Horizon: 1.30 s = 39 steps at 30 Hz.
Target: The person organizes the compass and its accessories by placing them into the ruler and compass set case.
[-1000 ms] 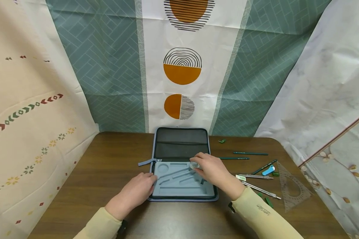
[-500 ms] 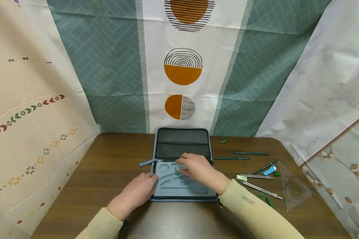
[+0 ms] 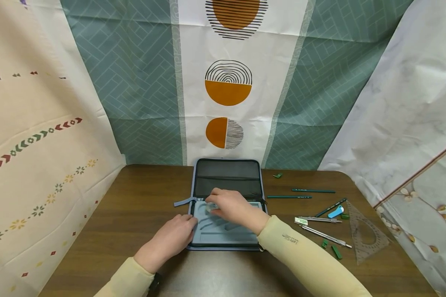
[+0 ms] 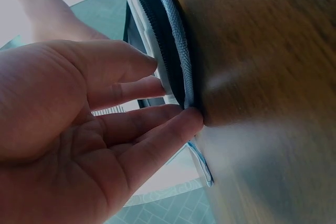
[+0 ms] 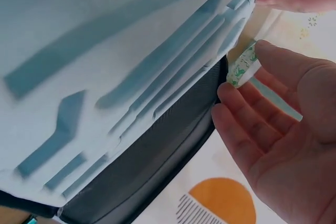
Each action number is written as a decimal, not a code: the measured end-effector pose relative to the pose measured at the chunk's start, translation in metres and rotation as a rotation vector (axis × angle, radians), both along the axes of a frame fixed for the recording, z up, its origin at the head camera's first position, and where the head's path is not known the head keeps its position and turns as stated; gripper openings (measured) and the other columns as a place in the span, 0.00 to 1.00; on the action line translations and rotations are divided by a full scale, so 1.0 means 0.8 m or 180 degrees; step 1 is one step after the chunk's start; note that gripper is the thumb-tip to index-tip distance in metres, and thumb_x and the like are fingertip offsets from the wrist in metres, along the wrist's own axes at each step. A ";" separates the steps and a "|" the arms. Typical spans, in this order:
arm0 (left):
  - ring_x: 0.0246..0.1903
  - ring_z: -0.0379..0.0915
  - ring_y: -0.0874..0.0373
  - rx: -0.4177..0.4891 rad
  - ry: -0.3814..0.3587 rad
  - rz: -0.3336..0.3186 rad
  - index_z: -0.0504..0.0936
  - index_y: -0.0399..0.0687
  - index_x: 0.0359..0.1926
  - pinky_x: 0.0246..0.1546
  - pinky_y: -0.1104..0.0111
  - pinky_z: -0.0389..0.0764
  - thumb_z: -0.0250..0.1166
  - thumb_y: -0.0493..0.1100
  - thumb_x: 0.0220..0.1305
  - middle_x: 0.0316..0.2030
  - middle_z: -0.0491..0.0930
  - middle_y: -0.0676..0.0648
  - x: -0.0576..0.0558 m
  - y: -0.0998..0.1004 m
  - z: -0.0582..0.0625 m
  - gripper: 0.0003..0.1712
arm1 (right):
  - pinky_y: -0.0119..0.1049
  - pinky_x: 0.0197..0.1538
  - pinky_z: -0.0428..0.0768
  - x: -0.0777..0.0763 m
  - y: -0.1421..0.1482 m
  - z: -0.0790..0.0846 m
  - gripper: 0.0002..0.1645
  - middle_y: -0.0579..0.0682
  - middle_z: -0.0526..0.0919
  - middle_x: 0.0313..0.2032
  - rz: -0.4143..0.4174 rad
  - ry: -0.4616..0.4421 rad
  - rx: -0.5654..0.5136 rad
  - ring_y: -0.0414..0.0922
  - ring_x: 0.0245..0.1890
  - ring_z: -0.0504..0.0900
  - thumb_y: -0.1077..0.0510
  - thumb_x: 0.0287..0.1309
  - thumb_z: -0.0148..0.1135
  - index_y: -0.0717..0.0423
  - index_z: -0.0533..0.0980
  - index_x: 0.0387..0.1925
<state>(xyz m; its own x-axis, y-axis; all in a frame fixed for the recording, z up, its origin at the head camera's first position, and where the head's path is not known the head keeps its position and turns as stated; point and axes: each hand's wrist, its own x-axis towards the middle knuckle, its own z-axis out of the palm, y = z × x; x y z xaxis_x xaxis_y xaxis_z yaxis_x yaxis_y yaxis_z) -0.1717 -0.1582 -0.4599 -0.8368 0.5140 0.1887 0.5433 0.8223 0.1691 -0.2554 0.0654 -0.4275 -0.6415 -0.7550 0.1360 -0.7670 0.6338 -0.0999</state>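
A zippered stationery case (image 3: 228,247) lies spread flat on the table, its dark mesh lid (image 3: 228,181) folded back. The pale blue moulded tray (image 3: 226,238) inside has slots and a round recess. My left hand (image 3: 172,235) holds the case's left edge, fingertips at the zipper rim (image 4: 184,72). Over the tray's upper left, by the round recess, my right hand (image 3: 232,205) pinches a small round clear item (image 3: 210,207). In the right wrist view, green print shows on that item's side, between thumb and fingertips. The right hand covers part of the tray.
To the right lie dark green pencils (image 3: 313,190), metal compasses (image 3: 325,236), a boxed eraser (image 3: 301,221), a blue item (image 3: 335,212), small green pieces (image 3: 336,252) and a clear set square (image 3: 368,235). A zipper strap (image 3: 183,202) sticks out left of the case.
My right hand has moved left across the tray, carrying the round clear item from its upper right to the upper left. The left hand stays at the case's edge.
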 end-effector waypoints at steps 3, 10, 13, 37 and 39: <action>0.40 0.83 0.43 -0.0001 0.0008 -0.0020 0.87 0.34 0.47 0.40 0.51 0.88 0.75 0.32 0.68 0.47 0.88 0.35 0.001 0.000 0.001 0.09 | 0.38 0.45 0.87 -0.004 -0.006 -0.004 0.22 0.49 0.85 0.52 0.0013 -0.0008 0.0017 0.44 0.42 0.88 0.53 0.69 0.79 0.52 0.88 0.61; 0.40 0.83 0.44 -0.0022 0.0025 -0.0016 0.87 0.35 0.47 0.40 0.52 0.88 0.75 0.32 0.68 0.46 0.88 0.36 0.002 0.000 -0.001 0.09 | 0.35 0.42 0.86 -0.006 -0.024 -0.010 0.22 0.47 0.86 0.51 -0.0014 0.0081 0.0223 0.40 0.39 0.87 0.50 0.69 0.79 0.48 0.88 0.62; 0.39 0.83 0.44 -0.0038 0.0095 -0.0036 0.87 0.35 0.46 0.39 0.52 0.87 0.75 0.32 0.68 0.45 0.88 0.37 0.002 0.000 -0.002 0.08 | 0.35 0.41 0.86 -0.008 -0.030 -0.013 0.22 0.47 0.86 0.51 -0.0044 0.0125 0.0284 0.40 0.40 0.87 0.49 0.69 0.79 0.46 0.88 0.62; 0.37 0.81 0.46 -0.0060 0.0147 -0.0066 0.87 0.35 0.45 0.37 0.54 0.87 0.75 0.32 0.69 0.44 0.88 0.37 0.002 0.000 0.002 0.07 | 0.37 0.45 0.86 -0.017 -0.043 -0.022 0.21 0.44 0.87 0.49 -0.0115 0.0077 0.0463 0.42 0.47 0.86 0.46 0.70 0.77 0.43 0.88 0.61; 0.37 0.82 0.45 -0.0063 0.0152 -0.0062 0.87 0.35 0.45 0.37 0.54 0.87 0.75 0.32 0.68 0.44 0.88 0.37 0.003 -0.001 0.002 0.07 | 0.37 0.46 0.86 -0.017 -0.043 -0.022 0.21 0.44 0.87 0.49 -0.0116 0.0064 0.0456 0.42 0.47 0.86 0.46 0.70 0.78 0.43 0.89 0.61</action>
